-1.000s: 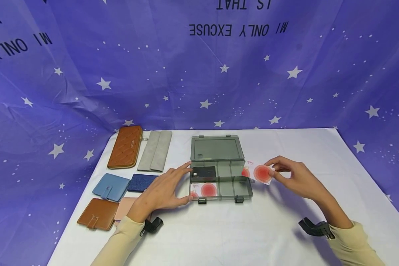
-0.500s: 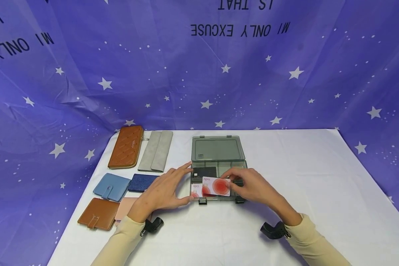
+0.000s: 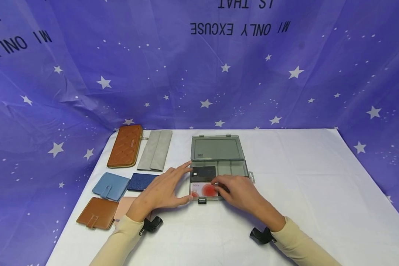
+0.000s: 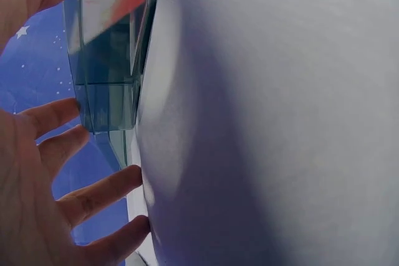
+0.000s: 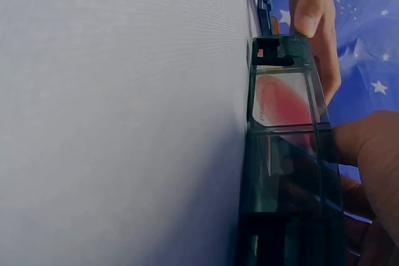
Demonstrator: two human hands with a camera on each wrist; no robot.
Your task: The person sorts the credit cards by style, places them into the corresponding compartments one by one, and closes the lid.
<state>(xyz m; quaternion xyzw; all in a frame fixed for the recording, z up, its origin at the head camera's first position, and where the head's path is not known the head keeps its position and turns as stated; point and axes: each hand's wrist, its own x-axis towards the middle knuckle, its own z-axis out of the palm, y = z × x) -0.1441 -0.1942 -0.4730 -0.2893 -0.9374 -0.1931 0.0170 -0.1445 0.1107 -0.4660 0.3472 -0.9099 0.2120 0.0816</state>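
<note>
A translucent grey-green divided plastic box (image 3: 234, 169) stands with its lid (image 3: 217, 147) folded back. My right hand (image 3: 241, 194) pinches the right edge of a white card with red circles (image 3: 199, 188), low in the front left compartment. The card covers the similar one beneath it. Behind it, a black chip card (image 3: 204, 173) lies in the back left compartment. My left hand (image 3: 163, 188) touches the box's left side with spread fingers, thumb at the front corner. In the left wrist view the fingers (image 4: 103, 194) are extended along the box end.
Left of the box are a brown quilted wallet (image 3: 125, 146), a grey wallet (image 3: 155, 150), a light blue wallet (image 3: 111, 184), a dark blue one (image 3: 141, 182), a brown one (image 3: 98, 213) and a pink one (image 3: 123, 207), partly behind the left arm. A starry purple cloth (image 3: 199, 74) hangs behind the table.
My right hand has carried the red and white card from right of the box leftward, then down into the front left compartment. The left hand has stayed at the box's side.
</note>
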